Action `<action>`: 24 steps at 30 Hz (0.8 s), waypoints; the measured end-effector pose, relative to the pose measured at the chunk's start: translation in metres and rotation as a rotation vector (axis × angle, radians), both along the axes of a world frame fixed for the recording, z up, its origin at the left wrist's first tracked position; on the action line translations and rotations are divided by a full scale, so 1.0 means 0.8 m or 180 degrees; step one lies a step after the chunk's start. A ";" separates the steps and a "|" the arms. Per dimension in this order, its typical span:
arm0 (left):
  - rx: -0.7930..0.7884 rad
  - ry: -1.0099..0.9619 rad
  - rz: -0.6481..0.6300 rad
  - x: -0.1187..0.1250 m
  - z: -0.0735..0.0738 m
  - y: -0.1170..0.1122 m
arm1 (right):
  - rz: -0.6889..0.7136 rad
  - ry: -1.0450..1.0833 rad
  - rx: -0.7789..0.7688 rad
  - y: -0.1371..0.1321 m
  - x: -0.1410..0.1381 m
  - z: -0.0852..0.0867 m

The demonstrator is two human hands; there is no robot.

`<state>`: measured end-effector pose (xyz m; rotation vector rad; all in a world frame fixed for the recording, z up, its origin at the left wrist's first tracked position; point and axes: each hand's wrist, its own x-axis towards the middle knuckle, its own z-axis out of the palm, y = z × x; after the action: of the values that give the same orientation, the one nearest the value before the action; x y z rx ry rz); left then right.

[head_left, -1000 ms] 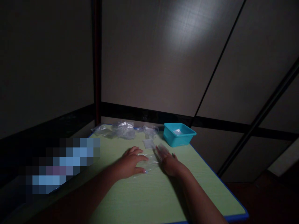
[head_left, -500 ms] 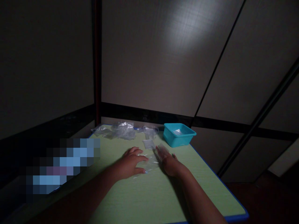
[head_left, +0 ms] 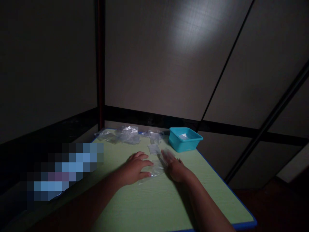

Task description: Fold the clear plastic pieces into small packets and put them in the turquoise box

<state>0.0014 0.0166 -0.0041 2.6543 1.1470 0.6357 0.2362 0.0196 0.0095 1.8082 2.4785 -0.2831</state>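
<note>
My left hand (head_left: 135,168) lies palm down on the green table (head_left: 154,199), fingers spread over the left part of a clear plastic bag (head_left: 154,170). On the bag's right side rests my right hand (head_left: 174,167), its fingers stretched forward and flat, with a bit of clear plastic under the fingertips. A small white square packet (head_left: 154,149) lies just beyond both hands.
A teal plastic tub (head_left: 184,139) stands at the table's far right corner with something pale inside. Several crumpled clear bags (head_left: 127,134) are heaped along the far edge. Dark wall panels close in behind. A blurred patch covers the left side.
Almost nothing has moved. The clear bag under my hands has shifted slightly, its near edge now lower toward me.
</note>
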 end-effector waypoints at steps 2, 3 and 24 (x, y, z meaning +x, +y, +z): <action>-0.0003 -0.0023 -0.0027 0.000 0.000 0.000 | -0.0016 -0.0015 -0.0044 -0.001 -0.002 0.002; -0.0011 -0.0025 -0.0038 0.000 0.000 0.000 | -0.0012 -0.0024 -0.0057 -0.002 -0.002 0.003; -0.0129 0.0102 0.0060 -0.002 -0.007 0.002 | -0.0016 0.0423 -0.0011 -0.007 -0.004 0.007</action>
<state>-0.0003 0.0181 -0.0094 2.6322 1.1820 0.5688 0.2333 0.0143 0.0155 1.8524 2.5581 -0.4208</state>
